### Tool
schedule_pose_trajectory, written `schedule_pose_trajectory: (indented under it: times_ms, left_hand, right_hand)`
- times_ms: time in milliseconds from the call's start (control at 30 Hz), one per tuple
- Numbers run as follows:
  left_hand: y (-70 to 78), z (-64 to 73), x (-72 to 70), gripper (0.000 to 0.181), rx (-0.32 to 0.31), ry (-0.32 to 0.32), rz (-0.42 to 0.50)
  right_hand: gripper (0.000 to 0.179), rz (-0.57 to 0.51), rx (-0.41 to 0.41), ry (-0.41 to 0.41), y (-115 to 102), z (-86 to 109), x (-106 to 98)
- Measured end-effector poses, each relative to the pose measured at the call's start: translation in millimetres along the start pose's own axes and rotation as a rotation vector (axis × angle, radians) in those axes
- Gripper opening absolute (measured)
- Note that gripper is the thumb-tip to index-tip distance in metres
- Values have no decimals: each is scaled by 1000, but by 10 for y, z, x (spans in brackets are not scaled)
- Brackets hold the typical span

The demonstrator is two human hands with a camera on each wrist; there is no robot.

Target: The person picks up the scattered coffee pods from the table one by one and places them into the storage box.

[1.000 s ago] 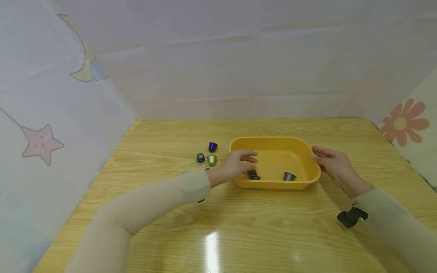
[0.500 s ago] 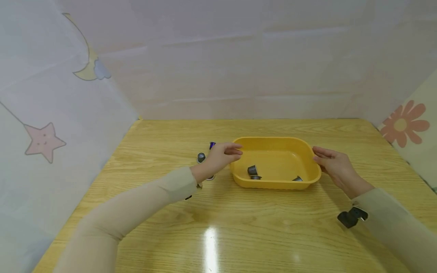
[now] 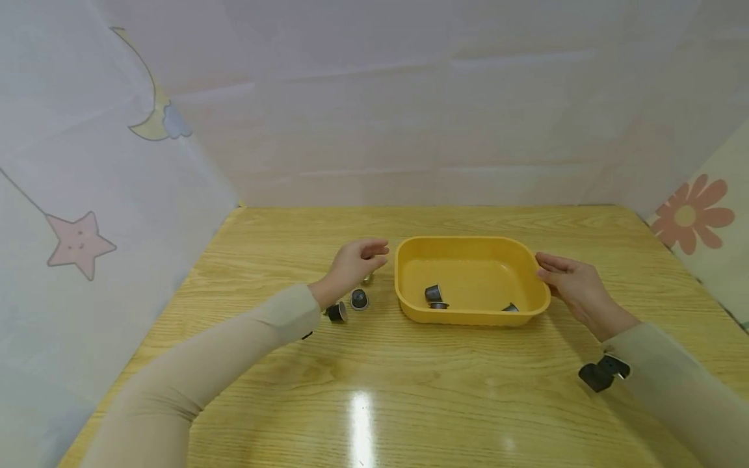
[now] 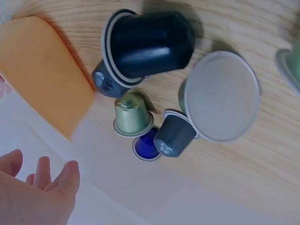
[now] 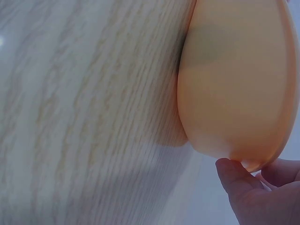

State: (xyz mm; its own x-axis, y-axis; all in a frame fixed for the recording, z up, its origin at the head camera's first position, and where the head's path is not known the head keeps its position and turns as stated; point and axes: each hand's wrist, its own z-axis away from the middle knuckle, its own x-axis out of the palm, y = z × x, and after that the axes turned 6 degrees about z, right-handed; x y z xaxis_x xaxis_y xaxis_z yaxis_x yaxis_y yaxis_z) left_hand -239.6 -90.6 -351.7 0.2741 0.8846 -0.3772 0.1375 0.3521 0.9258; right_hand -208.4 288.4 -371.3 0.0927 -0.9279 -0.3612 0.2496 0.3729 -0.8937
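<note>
My left hand (image 3: 354, 263) hovers left of the yellow basin (image 3: 468, 316), fingers loosely extended, holding nothing. Beneath and near it, several coffee capsules lie on the table, partly hidden in the head view; a dark capsule (image 3: 359, 299) and a black one (image 3: 337, 312) show. The left wrist view reveals a pale green capsule (image 4: 131, 112), a blue one (image 4: 147, 145), a grey one (image 4: 176, 133) and one with its pale lid (image 4: 222, 96) facing the camera. At the basin's right end, my right hand (image 3: 576, 286) grips the rim, with its thumb (image 5: 229, 173) against the outer wall.
Inside the basin, two dark capsules (image 3: 433, 293) lie together at the front left, and another capsule (image 3: 510, 307) is by the front right wall. A wooden table (image 3: 445, 390) supports everything. A pale printed cloth (image 3: 363, 130) stands behind it.
My left hand has moved left, out of the basin and over towards the loose capsules. One capsule in the basin has shifted right. The right hand stays on the rim.
</note>
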Motion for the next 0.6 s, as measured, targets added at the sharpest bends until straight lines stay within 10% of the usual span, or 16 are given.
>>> schedule_pose_trajectory:
  times_ms: [600]
  left_hand:
    - [-320, -199, -345, 56, 26, -38, -279]
  right_hand:
    - [58, -2, 3, 5, 16, -17, -6]
